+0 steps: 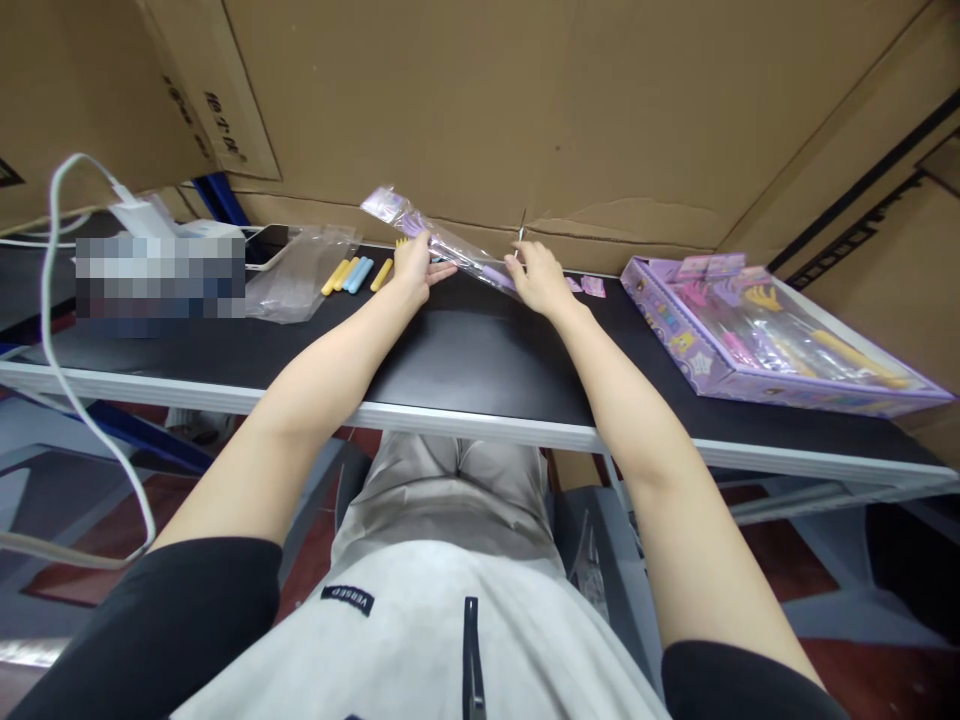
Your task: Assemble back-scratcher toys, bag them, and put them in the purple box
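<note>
My left hand (412, 268) is closed on a purple back scratcher (491, 276) in a clear plastic sleeve, gripping it near the claw end, with some fingers stretched out below. The sleeve slants from upper left down to my right hand (541, 278). My right hand's fingertips pinch a thin silver pointed tool (521, 228) that sticks up beside the sleeve's lower end; its exact kind is unclear. Yellow handles (335, 276) and light blue handles (358, 274) lie left of my left hand. Small pink cards (592, 287) lie right of my right hand.
A purple display box (694, 350) with several packaged back scratchers stands at the right on the black table (480, 365). At the left are a clear plastic bag (296, 285), a phone (268, 245) and a white cable (54, 250). Cardboard (480, 110) walls the back.
</note>
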A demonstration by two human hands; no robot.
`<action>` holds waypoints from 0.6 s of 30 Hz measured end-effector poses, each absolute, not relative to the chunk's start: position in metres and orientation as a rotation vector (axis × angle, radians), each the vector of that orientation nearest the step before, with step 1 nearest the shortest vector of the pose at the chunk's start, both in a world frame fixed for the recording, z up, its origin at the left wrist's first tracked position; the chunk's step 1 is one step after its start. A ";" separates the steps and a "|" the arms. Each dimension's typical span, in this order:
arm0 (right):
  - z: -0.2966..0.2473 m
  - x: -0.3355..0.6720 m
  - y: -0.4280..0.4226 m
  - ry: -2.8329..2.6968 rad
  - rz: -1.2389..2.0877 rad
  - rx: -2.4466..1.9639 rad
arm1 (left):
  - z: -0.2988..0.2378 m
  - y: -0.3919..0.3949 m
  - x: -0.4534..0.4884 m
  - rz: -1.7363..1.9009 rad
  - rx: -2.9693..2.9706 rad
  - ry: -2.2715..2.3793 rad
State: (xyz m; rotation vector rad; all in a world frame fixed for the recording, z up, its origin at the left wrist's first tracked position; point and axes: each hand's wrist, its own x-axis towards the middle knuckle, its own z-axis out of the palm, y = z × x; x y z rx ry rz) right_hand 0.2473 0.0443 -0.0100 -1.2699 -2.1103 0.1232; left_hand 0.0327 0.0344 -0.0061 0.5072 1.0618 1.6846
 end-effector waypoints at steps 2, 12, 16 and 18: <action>-0.009 0.243 0.039 -2.225 0.103 -1.223 | -0.004 0.030 0.038 1.660 0.516 1.042; 0.021 0.239 0.026 -2.393 0.237 -1.142 | 0.001 0.022 0.039 1.542 0.620 0.988; 0.061 0.262 0.005 -2.356 0.163 -1.339 | 0.001 0.017 0.039 1.364 0.840 1.029; 0.081 0.285 -0.010 -2.281 0.079 -1.457 | -0.001 0.014 0.041 1.284 0.940 1.094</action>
